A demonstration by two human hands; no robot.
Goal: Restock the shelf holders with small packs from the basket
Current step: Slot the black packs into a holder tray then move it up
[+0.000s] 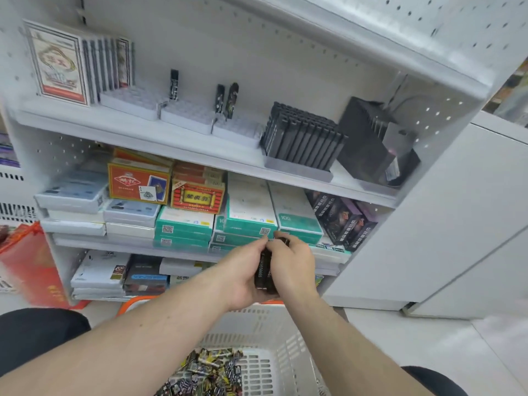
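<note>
Above the near white basket (274,332), both hands meet in front of the lower shelves, holding a small bundle of slim black packs (264,271) between them. My read is that the left hand (243,277) cradles the bundle from below and the side, fingers curled round it, so the right hand (291,268) can pinch at its top end and work one pack free; whether a single pack has already been separated is hidden by the fingers. Holding the bundle upright, with its printed edge facing the camera, probably keeps the packs squared for slotting.

More loose packs (205,372), with busy black, yellow and white wrappers, lie heaped in the bottom of the basket, so plenty remains to stock. Far up on the top shelf (148,132), the pale slotted holders (188,112) stand mostly unfilled: one dark pack stands in the left part, two more near the middle. To their right, a grey holder (297,167) is packed tight with black packs in a row, which suggests how the pale ones should end up. Boxes of playing cards (138,181) and green-edged cartons fill the middle shelf behind the hands
</note>
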